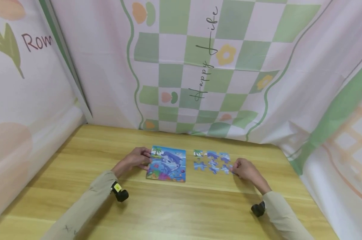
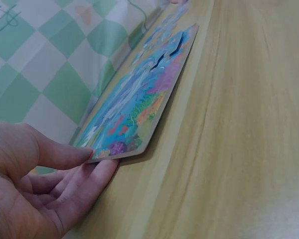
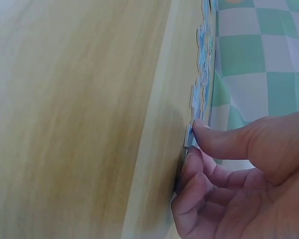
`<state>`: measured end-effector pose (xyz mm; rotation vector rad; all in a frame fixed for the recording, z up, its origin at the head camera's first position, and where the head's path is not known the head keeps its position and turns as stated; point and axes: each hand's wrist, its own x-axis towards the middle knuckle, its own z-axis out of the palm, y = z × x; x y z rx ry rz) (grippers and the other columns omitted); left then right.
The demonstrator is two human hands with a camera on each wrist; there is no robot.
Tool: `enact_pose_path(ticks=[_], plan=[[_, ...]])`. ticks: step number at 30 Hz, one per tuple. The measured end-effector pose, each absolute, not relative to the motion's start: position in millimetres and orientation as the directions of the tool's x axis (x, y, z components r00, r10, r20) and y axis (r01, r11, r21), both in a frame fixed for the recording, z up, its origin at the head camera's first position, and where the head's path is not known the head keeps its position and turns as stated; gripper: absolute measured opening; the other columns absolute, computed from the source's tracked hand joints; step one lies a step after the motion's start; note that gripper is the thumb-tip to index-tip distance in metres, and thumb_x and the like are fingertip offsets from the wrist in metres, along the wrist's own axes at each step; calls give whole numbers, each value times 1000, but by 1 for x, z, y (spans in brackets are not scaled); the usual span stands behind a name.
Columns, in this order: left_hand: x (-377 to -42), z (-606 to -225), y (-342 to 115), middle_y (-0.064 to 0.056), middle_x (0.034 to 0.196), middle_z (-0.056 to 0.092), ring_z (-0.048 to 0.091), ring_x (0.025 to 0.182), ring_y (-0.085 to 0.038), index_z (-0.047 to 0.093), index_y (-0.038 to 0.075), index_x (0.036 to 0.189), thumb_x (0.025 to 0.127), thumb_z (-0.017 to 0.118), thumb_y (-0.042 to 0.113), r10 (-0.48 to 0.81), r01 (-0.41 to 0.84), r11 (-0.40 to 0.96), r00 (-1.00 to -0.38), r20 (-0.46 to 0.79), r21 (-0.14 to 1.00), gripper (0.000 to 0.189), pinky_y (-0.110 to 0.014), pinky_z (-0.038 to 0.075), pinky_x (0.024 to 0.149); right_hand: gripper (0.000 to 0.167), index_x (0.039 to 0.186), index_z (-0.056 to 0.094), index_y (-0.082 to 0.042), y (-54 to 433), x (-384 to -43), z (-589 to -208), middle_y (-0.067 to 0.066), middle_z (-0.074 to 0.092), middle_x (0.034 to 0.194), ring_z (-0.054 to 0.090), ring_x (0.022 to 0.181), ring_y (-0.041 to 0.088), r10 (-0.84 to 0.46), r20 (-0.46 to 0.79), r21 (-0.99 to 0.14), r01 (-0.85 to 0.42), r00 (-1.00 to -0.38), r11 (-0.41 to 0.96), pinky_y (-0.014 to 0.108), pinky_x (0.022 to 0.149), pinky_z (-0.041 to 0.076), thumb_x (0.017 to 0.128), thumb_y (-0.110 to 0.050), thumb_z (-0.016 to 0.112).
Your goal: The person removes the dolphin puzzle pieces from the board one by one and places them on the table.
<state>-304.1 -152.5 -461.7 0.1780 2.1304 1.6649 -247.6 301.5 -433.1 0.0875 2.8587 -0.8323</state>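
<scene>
A dolphin jigsaw puzzle board [image 1: 167, 164] lies on the wooden table. My left hand [image 1: 138, 157] grips its left edge; in the left wrist view, the thumb [image 2: 65, 154] is on top and the fingers are underneath. One piece near the board's far corner sits slightly raised there. To the right of the board, several loose puzzle pieces [image 1: 212, 155] are spread in rows. At the right end of these, my right hand [image 1: 245, 169] pinches a puzzle piece [image 3: 188, 135] between thumb and fingers; the hand covers most of it.
Behind the pieces hangs a checkered curtain [image 1: 195, 76], close to the table's back edge. More fabric hangs at the left [image 1: 34, 100] and right sides. Bare wooden table [image 1: 169, 210] shows in front of the board, between the forearms.
</scene>
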Motion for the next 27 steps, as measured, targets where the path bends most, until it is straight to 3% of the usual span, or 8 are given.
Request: enact_pose_path(ticks=[6, 15, 21, 27], plan=[[-305, -453, -156, -25, 124, 60, 69, 94, -25, 46, -15, 141, 96, 64, -6, 362, -219, 257, -881, -304, 941, 50, -35, 70, 79, 18, 101, 58, 7, 303, -247, -427, 17, 66, 88, 63, 71, 21, 0, -136, -578, 79, -991, 812, 31, 61, 59, 101, -9, 67], [-308, -452, -163, -30, 123, 65, 72, 94, -26, 45, -17, 141, 101, 59, 0, 410, -203, 267, -860, -302, 942, 46, -36, 70, 79, 19, 106, 59, 9, 284, -245, -421, 27, 69, 101, 68, 79, 26, -83, -97, -631, -3, -992, 775, 33, 65, 65, 101, -9, 65], [-307, -454, -160, -29, 125, 61, 68, 104, -32, 47, -16, 141, 98, 61, -5, 363, -223, 271, -877, -314, 936, 47, -36, 70, 78, 18, 106, 60, 7, 256, -243, -419, 24, 67, 103, 67, 85, 27, -140, -112, -669, -29, -984, 743, 36, 71, 67, 100, -8, 67], [-305, -457, -156, -26, 124, 60, 67, 103, -30, 49, -15, 140, 97, 63, -7, 313, -234, 258, -898, -310, 937, 45, -35, 70, 77, 19, 108, 62, 6, 223, -244, -417, 21, 69, 102, 66, 91, 29, -240, -47, -673, -146, -970, 725, 35, 73, 65, 97, -8, 70]])
